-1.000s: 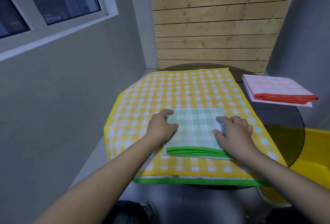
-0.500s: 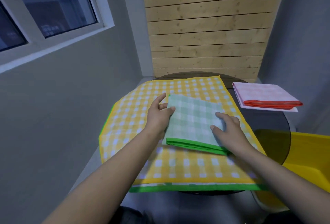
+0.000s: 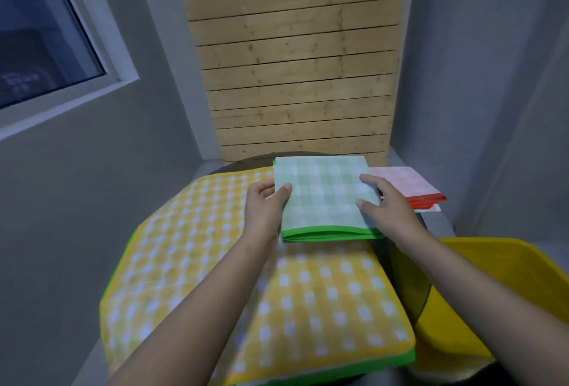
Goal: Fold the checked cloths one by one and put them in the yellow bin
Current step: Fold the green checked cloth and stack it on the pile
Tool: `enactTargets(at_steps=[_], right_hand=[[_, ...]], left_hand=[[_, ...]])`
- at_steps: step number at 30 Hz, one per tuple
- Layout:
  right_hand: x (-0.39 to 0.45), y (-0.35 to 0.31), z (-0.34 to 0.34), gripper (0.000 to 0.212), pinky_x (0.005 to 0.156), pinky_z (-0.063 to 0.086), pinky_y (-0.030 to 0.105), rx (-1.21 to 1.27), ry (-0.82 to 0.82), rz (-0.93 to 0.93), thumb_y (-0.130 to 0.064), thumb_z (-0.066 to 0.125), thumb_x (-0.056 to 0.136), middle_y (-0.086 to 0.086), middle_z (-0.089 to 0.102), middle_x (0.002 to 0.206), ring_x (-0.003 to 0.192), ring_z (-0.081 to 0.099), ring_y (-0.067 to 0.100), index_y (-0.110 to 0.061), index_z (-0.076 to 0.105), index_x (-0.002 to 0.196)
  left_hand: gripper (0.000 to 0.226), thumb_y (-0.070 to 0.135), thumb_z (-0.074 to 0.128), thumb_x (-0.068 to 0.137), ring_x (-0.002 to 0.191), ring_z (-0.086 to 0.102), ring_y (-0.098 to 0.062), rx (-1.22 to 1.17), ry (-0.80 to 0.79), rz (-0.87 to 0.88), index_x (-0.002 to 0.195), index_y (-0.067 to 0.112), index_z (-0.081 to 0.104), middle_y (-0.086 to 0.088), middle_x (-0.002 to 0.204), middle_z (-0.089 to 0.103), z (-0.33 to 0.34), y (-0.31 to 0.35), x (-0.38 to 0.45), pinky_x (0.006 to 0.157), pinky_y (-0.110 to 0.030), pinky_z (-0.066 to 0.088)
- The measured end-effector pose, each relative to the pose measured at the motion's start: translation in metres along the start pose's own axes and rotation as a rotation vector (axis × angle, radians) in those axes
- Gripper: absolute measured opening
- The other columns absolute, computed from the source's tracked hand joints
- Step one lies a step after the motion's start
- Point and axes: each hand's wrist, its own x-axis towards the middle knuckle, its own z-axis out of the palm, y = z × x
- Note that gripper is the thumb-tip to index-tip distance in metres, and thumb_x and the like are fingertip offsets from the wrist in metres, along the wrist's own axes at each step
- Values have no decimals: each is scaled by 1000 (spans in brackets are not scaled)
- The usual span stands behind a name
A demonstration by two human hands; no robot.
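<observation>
Leftmost, the yellow checked cloth (image 3: 234,287) lies spread over the round table (image 3: 437,225), green trim at its edges. Above it the left hand (image 3: 264,210) grips the folded green checked cloth (image 3: 323,198) by its left edge — thumb on top — while the right hand (image 3: 388,210) holds the right edge, the cloth lifted clear. Behind sits a folded pink cloth (image 3: 406,184); the yellow bin (image 3: 505,287) stands at the right.

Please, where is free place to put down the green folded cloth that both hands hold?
The yellow bin, right of the table, shows bare inside wall. The near yellow checked cloth lies flat and uncovered. The far right, by the pink folded cloth, is crowded.
</observation>
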Motion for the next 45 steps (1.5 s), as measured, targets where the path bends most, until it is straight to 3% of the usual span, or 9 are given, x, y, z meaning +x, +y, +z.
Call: enactTargets(at_steps=[3,6,9,11,19,24,29,40,45], right_hand=[[22,5,-22,49,99,31,24,-27,76,49,-8,58,89,3,43,143,133,38,19,-12,45,136],[44,15,-42,51,98,35,28,-38,136,104,-9,59,88,5,42,145,132,40,21,-14,45,137],[62,27,-62,51,97,37,30,-71,141,139,-9,61,87,9,43,144,129,43,25,-11,46,136],[71,37,-74,49,96,39,31,-54,141,159,-9,64,85,9,47,141,126,46,25,-8,50,132],[86,90,-89,43,89,51,37,-51,146,308,-12,65,84,8,51,137,120,52,26,-11,57,126],[87,110,-91,49,87,33,20,-200,94,282,-14,63,87,7,39,146,131,40,23,-8,49,133],[83,125,-89,52,110,25,36,-346,-47,249,-30,56,92,4,18,157,143,20,24,-18,41,140],[82,132,-80,54,110,25,33,-350,-109,228,-36,47,95,-4,6,159,144,16,18,-21,31,145],[81,132,-78,56,113,21,41,-415,-122,240,-39,45,95,-3,7,159,145,8,25,-21,29,146]], left_hand=[[58,11,60,89,80,61,-5,215,-73,114,137,20,30,2,117,51,26,-5,8,60,-13,50],[52,10,57,90,98,59,-12,382,-175,197,136,21,37,3,120,50,55,-18,20,69,-3,44],[32,13,57,91,123,48,-15,453,-182,193,122,18,56,3,130,52,87,-31,37,103,-22,40],[34,13,56,91,126,47,-16,437,-158,161,125,16,56,0,134,51,109,-38,47,108,-31,37],[42,15,52,94,132,41,-19,552,-153,107,135,11,47,-4,143,44,164,-79,68,106,-25,32],[49,20,52,94,136,34,-24,704,-179,67,140,7,40,-9,146,40,173,-102,66,111,-33,29],[49,18,48,95,137,24,-29,846,-140,125,140,4,37,-11,146,37,175,-110,61,111,-35,25],[45,24,40,97,135,23,-30,1112,-156,158,140,9,37,-9,152,26,170,-108,60,109,-35,22],[42,26,37,98,135,22,-29,1214,-190,169,137,12,37,-8,155,19,167,-111,63,108,-37,21]])
